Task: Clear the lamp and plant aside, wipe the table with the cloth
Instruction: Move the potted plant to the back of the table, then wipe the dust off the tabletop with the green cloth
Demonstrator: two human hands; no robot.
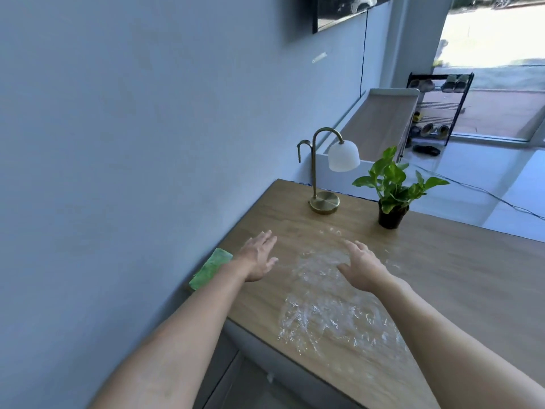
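Reaching out empty, the left hand (258, 256) and right hand (361, 265) hover with fingers spread over the smeared table (457, 276); lamp (326, 172) and plant (393, 193) stand uncleared at the far edge, cloth (211, 268) unused by the wall.

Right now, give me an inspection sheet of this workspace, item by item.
Surface: wooden table, smeared with a white powdery or wet mess in the middle.
Job's things: lamp and potted plant stand upright at the far end, apart from each other, not yet moved; green cloth lies at the table's wall-side edge, untouched.
Clutter: nothing seen.
Hands: left hand and right hand both open and empty, held over the table.
Cables: one runs down the wall from the dark screen; another crosses the floor.
Surroundings: second wooden unit, shoe rack, bright opening to outdoors.
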